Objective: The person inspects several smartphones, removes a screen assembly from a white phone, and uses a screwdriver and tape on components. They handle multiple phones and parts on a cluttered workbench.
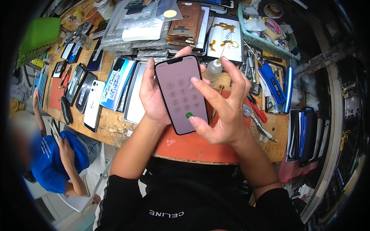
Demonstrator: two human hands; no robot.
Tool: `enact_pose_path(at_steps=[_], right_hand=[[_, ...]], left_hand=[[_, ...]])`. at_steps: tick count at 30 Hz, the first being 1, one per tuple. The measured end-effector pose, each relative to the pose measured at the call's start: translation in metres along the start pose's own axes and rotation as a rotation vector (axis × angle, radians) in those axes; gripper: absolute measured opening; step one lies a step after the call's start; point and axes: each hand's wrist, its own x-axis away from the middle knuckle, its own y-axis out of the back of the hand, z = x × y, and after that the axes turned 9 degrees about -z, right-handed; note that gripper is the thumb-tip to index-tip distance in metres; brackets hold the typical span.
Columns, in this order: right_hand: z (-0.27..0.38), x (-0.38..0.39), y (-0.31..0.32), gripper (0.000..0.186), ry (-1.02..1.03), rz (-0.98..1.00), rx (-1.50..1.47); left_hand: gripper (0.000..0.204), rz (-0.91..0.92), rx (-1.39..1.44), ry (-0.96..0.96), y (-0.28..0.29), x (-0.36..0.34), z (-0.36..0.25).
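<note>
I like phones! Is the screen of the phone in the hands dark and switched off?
No, the phone in the left hand is lit, showing a number keypad with a green button.

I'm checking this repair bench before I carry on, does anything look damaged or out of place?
Nothing stands out as damaged. The black smartphone with its lit keypad screen sits intact in the left hand, right hand touching it. The wooden bench is crowded with phones and tools, but nothing looks spilled.

One held phone (181, 94) (two hands)
</note>
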Motion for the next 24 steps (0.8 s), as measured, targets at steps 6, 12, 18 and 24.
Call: enact_pose_path(at_steps=[6, 12, 18, 24], right_hand=[[0.005, 0.006, 0.000, 0.060, 0.199, 0.115, -0.112], [0.000, 0.002, 0.002, 0.057, 0.087, 0.015, -0.066], [-0.002, -0.003, 0.008, 0.057, 0.183, 0.054, -0.134], [0.007, 0.001, 0.002, 0.056, 0.349, 0.153, -0.200]], left_hand=[[0.087, -0.094, -0.019, -0.025, 0.000, 0.002, -0.002], [0.088, -0.017, -0.011, -0.007, -0.001, 0.002, -0.002], [0.088, -0.032, -0.022, -0.038, 0.001, 0.003, -0.005], [0.088, 0.062, -0.018, -0.055, 0.003, 0.000, -0.012]])
